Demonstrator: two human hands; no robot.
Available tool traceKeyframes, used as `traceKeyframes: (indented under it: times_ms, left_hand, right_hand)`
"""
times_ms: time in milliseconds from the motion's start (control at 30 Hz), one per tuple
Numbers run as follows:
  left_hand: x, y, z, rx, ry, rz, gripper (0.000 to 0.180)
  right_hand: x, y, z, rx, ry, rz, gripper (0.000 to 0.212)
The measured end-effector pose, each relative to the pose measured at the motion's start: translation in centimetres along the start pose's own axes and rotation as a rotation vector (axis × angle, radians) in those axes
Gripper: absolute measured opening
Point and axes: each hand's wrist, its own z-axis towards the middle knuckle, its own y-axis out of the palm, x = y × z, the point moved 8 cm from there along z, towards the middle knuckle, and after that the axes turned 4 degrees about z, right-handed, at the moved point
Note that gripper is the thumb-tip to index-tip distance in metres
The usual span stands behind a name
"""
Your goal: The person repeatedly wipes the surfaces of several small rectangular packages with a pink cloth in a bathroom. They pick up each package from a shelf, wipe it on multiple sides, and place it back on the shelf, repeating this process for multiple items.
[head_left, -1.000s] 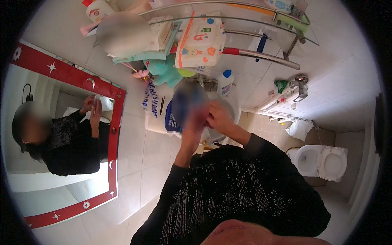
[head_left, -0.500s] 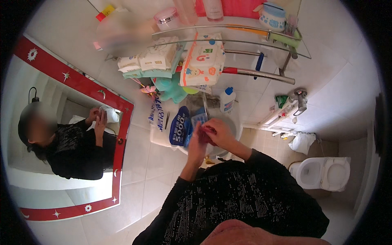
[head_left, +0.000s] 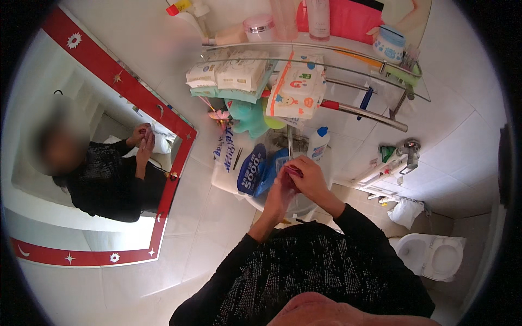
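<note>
Over the white washbasin [head_left: 324, 182] both my hands are close together. My right hand [head_left: 311, 179] is closed, its fingertips pinching a small, thin dark-pink piece [head_left: 294, 171] whose kind I cannot make out. My left hand [head_left: 279, 198] is held upright against it with fingers stretched out, palm toward the right hand. Just beyond the hands lies blue and clear plastic packaging [head_left: 266, 179], partly covered by the left hand. Beside it is a dark-blue printed pack [head_left: 250, 173].
A white bottle with a blue cap [head_left: 318, 145] stands at the basin's back. Above hangs a glass shelf [head_left: 348, 68] with wipes packs [head_left: 298, 89] and jars. A red-framed mirror [head_left: 182, 152] is at left, a toilet [head_left: 429, 255] at right.
The view has shifted, so the surroundings sit farther right and lower on the right side. My hands stay together over the basin; the left hand is less blurred, the pink piece still between them.
</note>
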Motion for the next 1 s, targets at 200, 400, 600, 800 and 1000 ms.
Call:
traceKeyframes:
  times_ms: [200,400,600,800,1000]
  left_hand:
    - [2.4,-3.1,0.6,0.112,0.095,-0.06,0.072]
    - [2.2,-3.0,-0.3,0.07,0.12,0.04,0.069]
    - [2.7,-2.4,0.5,0.12,0.105,-0.019,0.057]
    - [1.1,-5.3,-0.4,0.227,0.004,-0.094,0.068]
    - [0.2,-5.2,-0.5,0.262,-0.014,0.012,0.064]
  right_hand:
    - [-2.1,4.7,-5.3,-0.29,-0.177,0.099,0.024]
    - [0.5,0.8,-1.5,-0.11,-0.065,-0.053,0.024]
    - [-1.6,3.2,-3.1,-0.15,-0.207,-0.134,0.02]
    - [0.9,3.1,-4.0,-0.255,0.055,0.195,0.014]
    - [2.0,5.5,-4.8,-0.335,-0.012,-0.003,0.018]
